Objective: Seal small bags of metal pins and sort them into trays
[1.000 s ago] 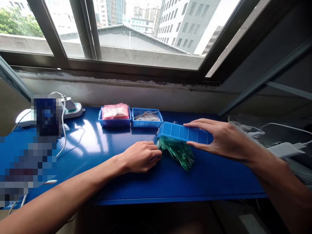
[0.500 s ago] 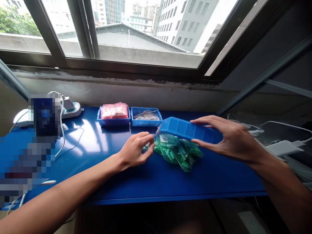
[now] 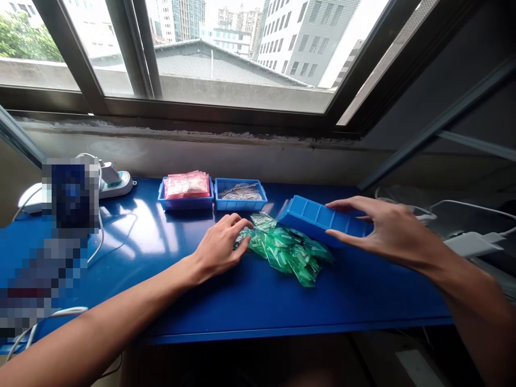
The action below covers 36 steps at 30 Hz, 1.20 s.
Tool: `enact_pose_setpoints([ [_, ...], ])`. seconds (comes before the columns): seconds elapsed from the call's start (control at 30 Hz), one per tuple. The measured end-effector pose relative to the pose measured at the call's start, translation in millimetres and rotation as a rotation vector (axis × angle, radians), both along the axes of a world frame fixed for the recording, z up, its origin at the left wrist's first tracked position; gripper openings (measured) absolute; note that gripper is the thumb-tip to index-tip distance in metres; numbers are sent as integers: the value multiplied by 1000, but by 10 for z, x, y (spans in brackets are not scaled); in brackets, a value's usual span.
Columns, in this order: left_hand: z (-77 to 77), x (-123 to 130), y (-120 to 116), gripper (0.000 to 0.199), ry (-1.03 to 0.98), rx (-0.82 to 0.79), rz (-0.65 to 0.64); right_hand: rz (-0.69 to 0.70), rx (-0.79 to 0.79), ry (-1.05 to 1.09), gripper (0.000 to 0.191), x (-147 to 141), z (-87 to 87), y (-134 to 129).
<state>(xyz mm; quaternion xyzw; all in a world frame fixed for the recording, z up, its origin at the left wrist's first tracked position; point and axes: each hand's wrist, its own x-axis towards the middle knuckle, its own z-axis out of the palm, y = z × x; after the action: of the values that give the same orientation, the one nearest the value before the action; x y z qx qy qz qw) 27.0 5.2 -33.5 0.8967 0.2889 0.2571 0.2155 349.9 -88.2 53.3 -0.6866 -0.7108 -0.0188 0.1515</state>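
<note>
A heap of shiny green plastic packets [image 3: 288, 250] lies on the blue table. My right hand [image 3: 382, 228] grips a blue plastic bin [image 3: 318, 217] between thumb and fingers. The bin is tipped on its side just above the heap's right back part, its ribbed outer face towards me. At the heap's left end is my left hand [image 3: 221, 243], fingers curved and apart from the thumb. Some packets show in the gap between them; whether the fingertips touch these I cannot tell.
Against the wall stand a blue bin [image 3: 185, 204] of red packets [image 3: 187, 185] and a blue bin [image 3: 241, 205] of thin metal pieces [image 3: 242, 192]. A power strip [image 3: 119, 184] with white cables is at the left. White cables and adapters [image 3: 470, 244] lie at the right.
The blue bin in my right hand has moved right and slightly down, uncovering more green packets, which have spread out. My left hand has shifted slightly left.
</note>
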Motion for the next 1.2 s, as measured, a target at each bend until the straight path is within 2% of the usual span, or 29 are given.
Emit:
enact_pose_setpoints([
  [0.17, 7, 2, -2, 23, -4, -3, 0, -23, -2, 157, 56, 218, 141, 255],
  [0.27, 0, -2, 4, 22, -13, 11, -5, -24, -164, 274, 59, 437, 137, 587],
  [0.33, -7, -7, 15, 22, -18, 19, -9, 3, -298, 334, 64, 558, 62, 843],
  [0.53, -8, -30, 51, 19, -8, 48, -34, 101, -355, 377, 83, 674, -314, 1483],
  [0.67, -3, -33, 54, 20, -5, 65, -52, 146, -358, 347, 87, 623, -482, 1721],
  [0.77, -9, -30, 50, 19, -1, 72, -59, 165, -342, 307, 76, 573, -500, 1815],
  [0.9, -6, -27, 45, 18, -2, 72, -66, 159, -265, 225, 52, 412, -325, 1875],
  [1.03, 18, -30, 45, 18, -1, 88, -81, 221, -131, 175, 43, -56, -107, 1971],
  [1.1, 30, -35, 46, 19, -4, 99, -88, 309, -142, 141, 38, -374, -77, 2060],
  [1.2, 37, -45, 51, 19, -4, 116, -94, 400, -213, 67, 29, -769, -128, 2212],
])
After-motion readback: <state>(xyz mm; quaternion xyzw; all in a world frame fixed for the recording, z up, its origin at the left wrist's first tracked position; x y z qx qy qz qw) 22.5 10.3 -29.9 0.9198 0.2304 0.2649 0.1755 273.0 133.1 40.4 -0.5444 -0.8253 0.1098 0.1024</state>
